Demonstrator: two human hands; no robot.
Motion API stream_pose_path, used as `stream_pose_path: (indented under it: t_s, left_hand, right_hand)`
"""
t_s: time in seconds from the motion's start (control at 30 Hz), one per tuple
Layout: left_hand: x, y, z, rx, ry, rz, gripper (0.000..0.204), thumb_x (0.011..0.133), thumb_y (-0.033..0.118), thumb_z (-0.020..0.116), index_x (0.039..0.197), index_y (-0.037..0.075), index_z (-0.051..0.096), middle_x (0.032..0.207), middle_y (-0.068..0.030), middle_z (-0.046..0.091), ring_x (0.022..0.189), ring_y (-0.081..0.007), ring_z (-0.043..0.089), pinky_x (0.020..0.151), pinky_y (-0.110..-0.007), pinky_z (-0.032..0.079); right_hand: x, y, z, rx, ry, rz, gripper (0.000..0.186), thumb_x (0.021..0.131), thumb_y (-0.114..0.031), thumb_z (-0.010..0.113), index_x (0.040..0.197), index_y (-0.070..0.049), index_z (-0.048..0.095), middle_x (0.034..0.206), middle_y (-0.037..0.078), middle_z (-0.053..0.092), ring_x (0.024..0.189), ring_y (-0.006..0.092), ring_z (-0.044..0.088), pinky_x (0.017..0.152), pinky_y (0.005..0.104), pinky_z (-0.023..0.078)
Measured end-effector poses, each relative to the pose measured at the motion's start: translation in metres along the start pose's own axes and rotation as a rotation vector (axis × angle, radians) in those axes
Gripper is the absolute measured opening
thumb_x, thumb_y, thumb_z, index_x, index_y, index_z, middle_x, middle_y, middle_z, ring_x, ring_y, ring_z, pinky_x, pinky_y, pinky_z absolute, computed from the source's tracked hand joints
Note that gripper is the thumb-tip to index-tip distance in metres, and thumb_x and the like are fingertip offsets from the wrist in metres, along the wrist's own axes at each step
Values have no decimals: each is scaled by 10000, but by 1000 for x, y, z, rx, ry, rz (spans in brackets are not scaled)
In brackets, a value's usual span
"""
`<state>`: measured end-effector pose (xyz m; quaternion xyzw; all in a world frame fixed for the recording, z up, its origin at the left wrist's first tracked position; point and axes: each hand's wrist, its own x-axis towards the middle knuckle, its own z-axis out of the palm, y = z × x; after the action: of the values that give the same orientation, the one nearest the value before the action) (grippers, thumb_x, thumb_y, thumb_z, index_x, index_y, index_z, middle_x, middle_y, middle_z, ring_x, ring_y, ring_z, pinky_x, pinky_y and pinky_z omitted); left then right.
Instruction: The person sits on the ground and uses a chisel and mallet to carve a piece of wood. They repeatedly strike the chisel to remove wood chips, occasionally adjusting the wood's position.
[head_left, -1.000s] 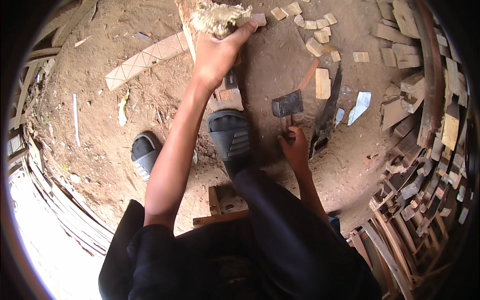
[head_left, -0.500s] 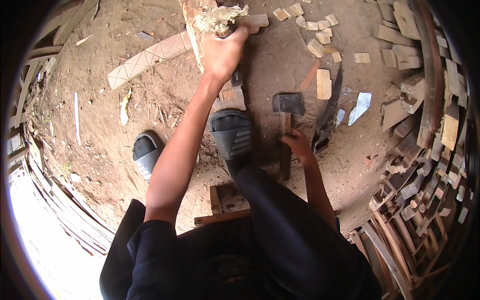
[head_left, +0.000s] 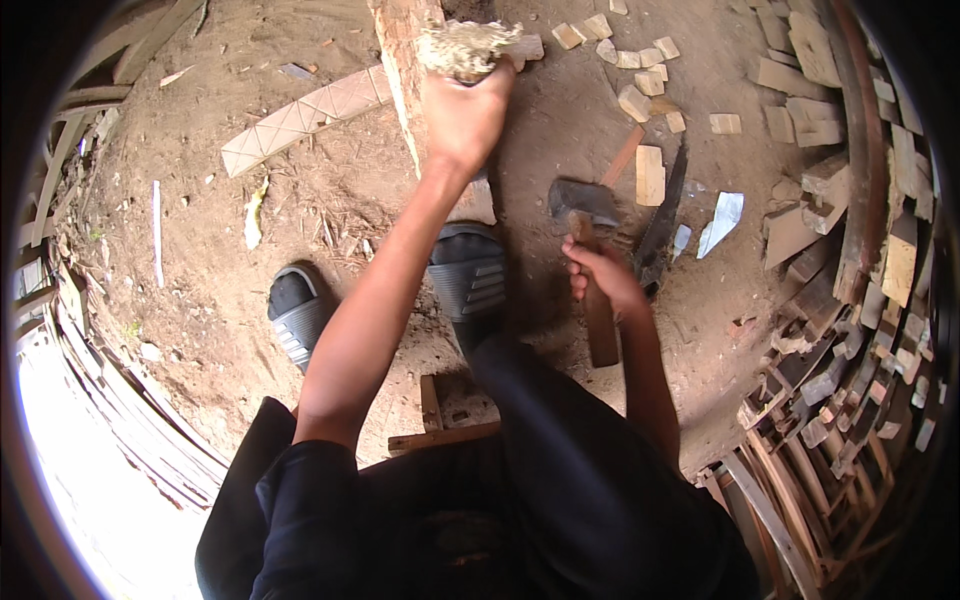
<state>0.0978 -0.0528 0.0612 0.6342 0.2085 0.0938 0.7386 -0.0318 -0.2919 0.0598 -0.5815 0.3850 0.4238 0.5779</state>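
Note:
My left hand (head_left: 462,118) is closed on a tool with a frayed, pale, fibrous top (head_left: 465,45), over an upright-lying strip of rough wood (head_left: 398,75). The tool's lower part is hidden by the hand. My right hand (head_left: 598,268) grips the wooden handle of a hammer (head_left: 585,205) with a dark, blocky head, just above the dirt ground. My right foot in a dark slide sandal (head_left: 467,270) rests at the near end of a wooden piece (head_left: 470,200) below my left hand. My left foot (head_left: 300,315) stands farther left.
A long board with triangle markings (head_left: 270,135) lies at upper left. Small wood blocks (head_left: 636,100) are scattered at upper right, near a long dark blade-like object (head_left: 665,225) and a pale scrap (head_left: 720,225). Piles of timber (head_left: 865,290) curve along the right and left edges.
My right hand has risen along the hammer, whose handle is now lifted and angled, with the fingers wrapped round it. My left hand has shifted slightly right and down with its tool.

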Motion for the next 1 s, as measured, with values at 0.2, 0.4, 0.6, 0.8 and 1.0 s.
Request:
stream_pose_path:
  t_s: [0.2, 0.4, 0.6, 0.8, 1.0]
  left_hand:
    - [-1, -2, -2, -24, -122, -71, 122, 824, 100, 630, 802, -11, 676, 715, -7, 660, 636, -75, 562, 591, -279, 468]
    - [-5, 1, -1, -23, -132, -53, 128, 834, 103, 636, 801, -17, 669, 729, -7, 660, 645, -72, 562, 583, -277, 461]
    - [-1, -10, -6, -110, -48, -12, 171, 814, 97, 634, 663, 16, 635, 608, 22, 591, 548, -56, 503, 500, -265, 400]
    - [11, -14, 0, -84, -94, -148, 271, 796, 100, 610, 547, 58, 511, 531, 63, 485, 486, -46, 393, 457, -273, 325]
    - [12, -21, 3, -64, -141, -137, 178, 810, 121, 669, 653, 59, 611, 565, 31, 539, 449, -51, 432, 407, -249, 322]
  right_hand:
    - [-52, -107, 30, -247, 141, -331, 520, 904, -213, 674, 1333, -21, 452, 714, 1, 562, 530, 71, 528, 461, 233, 475]
    - [-123, -202, 73, -515, 37, -841, 705, 919, -165, 631, 1509, -58, 261, 858, 58, 616, 565, 91, 544, 475, 221, 478]
    - [-151, -248, 149, -1286, 13, -320, 661, 981, -184, 531, 1510, 13, 188, 838, 122, 620, 631, 143, 587, 582, 262, 529]
    - [-140, -247, 136, -1066, -87, -672, 669, 962, -138, 554, 1495, 44, 193, 764, 79, 608, 584, 112, 562, 533, 242, 525]
    - [-142, -243, 145, -1074, 163, -704, 658, 960, -108, 545, 1495, 43, 193, 794, 85, 605, 568, 123, 556, 531, 235, 528]
